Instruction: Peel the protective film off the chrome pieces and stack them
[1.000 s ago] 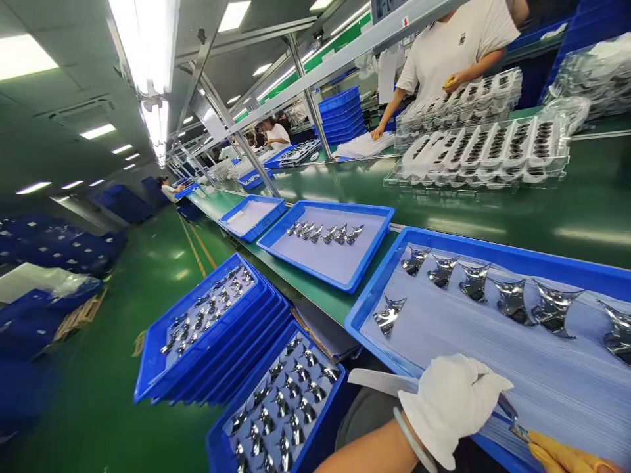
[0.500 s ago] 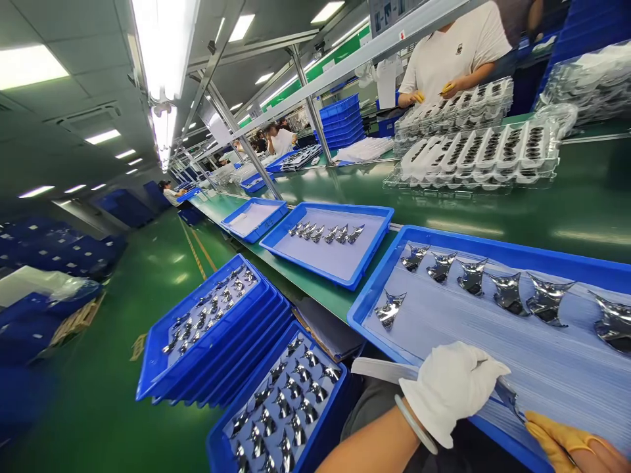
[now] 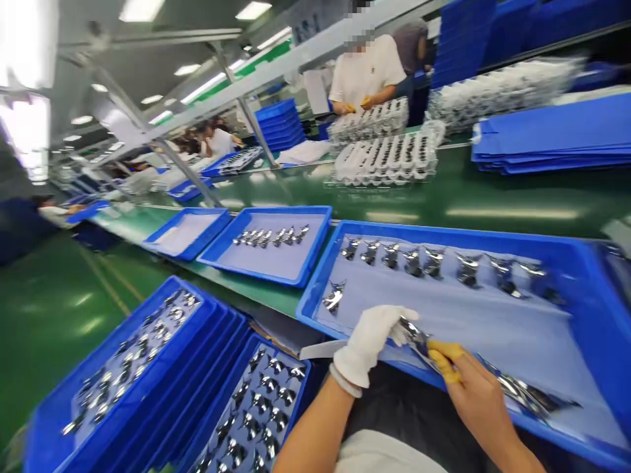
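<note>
My left hand (image 3: 369, 341), in a white glove, pinches one end of a shiny dark curved metallic piece (image 3: 413, 334). Yellow finger covers are on my right hand (image 3: 461, 374), whose fingers grip the other end of it. Both hands are over the near edge of a large blue tray (image 3: 493, 235) lined with a pale sheet. Along its far side runs a row of similar pieces (image 3: 434, 261), and a single piece (image 3: 334, 297) lies at the left. Several more pieces (image 3: 525, 393) lie bunched beside my right hand. A flat pale strip (image 3: 323, 349) shows beside my left glove.
Two smaller blue trays (image 3: 315, 211) stand on the green bench to the left, one holding a row of pieces. Stacked blue trays (image 3: 207, 374) full of pieces stand lower left. Across the bench are clear plastic trays (image 3: 387, 159), blue sheets (image 3: 552, 135) and a co-worker (image 3: 367, 72).
The view has turned to the right, bringing the tray's right end and the bunched pieces into sight. Both hands still hold the piece, now more in the open between them.
</note>
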{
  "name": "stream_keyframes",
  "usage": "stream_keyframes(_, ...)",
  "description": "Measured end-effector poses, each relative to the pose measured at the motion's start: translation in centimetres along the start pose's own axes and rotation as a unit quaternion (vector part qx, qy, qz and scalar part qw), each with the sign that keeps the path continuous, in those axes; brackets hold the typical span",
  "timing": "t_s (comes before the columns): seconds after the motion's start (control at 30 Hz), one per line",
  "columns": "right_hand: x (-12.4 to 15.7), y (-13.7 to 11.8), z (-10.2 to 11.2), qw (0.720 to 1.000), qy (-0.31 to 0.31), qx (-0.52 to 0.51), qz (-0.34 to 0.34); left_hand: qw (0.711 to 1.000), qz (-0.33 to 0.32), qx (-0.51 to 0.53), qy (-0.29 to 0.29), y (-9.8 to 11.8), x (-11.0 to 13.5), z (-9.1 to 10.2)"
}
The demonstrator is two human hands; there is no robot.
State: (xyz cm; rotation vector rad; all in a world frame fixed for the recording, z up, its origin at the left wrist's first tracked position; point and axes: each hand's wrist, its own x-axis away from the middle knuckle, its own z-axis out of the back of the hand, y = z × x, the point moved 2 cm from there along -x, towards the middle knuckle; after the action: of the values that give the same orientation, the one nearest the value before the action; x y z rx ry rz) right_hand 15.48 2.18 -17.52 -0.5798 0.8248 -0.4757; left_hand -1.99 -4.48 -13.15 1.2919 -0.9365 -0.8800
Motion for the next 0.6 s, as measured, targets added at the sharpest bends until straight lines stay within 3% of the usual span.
stream_keyframes(0.13,-2.2,-4.3,1.3,0.998,0.035,-0.046,-0.005,0.994,0.014,0.106,0.007,0.3,1.0,0.2)
stream_keyframes(0.3,-3.5,-7.5,2.2,0.997,0.055,-0.046,0.029,0.988,0.044,0.147,0.0,1.5,2.2,0.7)
stream_keyframes(0.6,-3.8,-8.1,1.9,0.996,0.027,-0.087,-0.015,0.986,0.041,0.148,0.069,2.5,2.2,2.0)
